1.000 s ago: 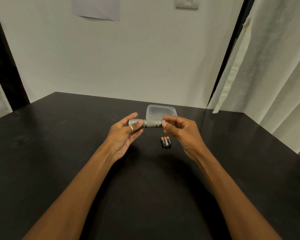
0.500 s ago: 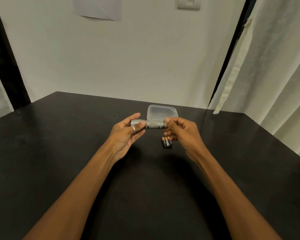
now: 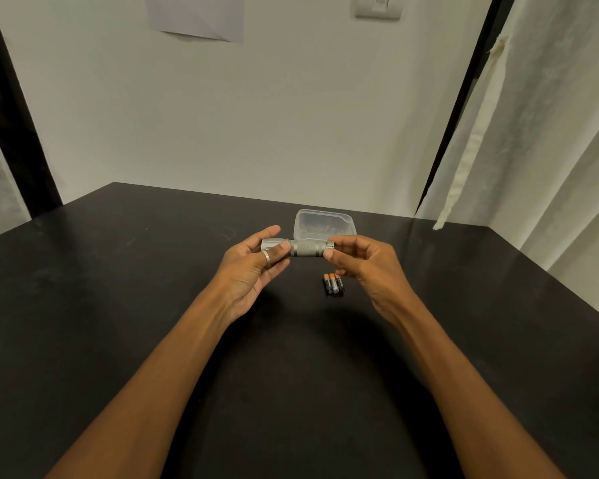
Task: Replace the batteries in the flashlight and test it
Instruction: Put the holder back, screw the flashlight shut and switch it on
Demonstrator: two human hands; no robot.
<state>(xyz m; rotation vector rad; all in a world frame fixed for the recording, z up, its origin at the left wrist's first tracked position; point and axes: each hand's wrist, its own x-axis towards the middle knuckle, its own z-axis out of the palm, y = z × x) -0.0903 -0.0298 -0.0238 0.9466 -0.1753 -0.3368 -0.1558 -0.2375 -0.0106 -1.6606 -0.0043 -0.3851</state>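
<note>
Holds a short silver knurled metal flashlight (image 3: 305, 248) level in the air, above the matte black desk (image 3: 118, 305), close to the middle of the view. Wraps the left grip (image 3: 253, 267) round the wider head end at nine o'clock: one digit across the front, the others curled behind and beneath, with a silver ring (image 3: 266, 257) on that front digit. Pinches the narrow tail end at three o'clock with the right grip (image 3: 363, 267), thumb and fingertips closed on the metal and the remaining fingers loosely bent below.

Down at five o'clock from the flashlight, flat on the desk: three small orange-tipped black and grey batteries (image 3: 333, 283), side by side and touching, just beside the right grip.

At twelve o'clock, just behind the flashlight: a clear rectangular plastic tub (image 3: 322, 224) on the desk, lower edge hidden by the barrel, contents too faint to tell.

Higher at twelve o'clock, on the white wall: a sheet of white paper (image 3: 196, 15) and a pale wall switch (image 3: 377, 6). Off at two o'clock: a pale cloth curtain (image 3: 550, 133).
</note>
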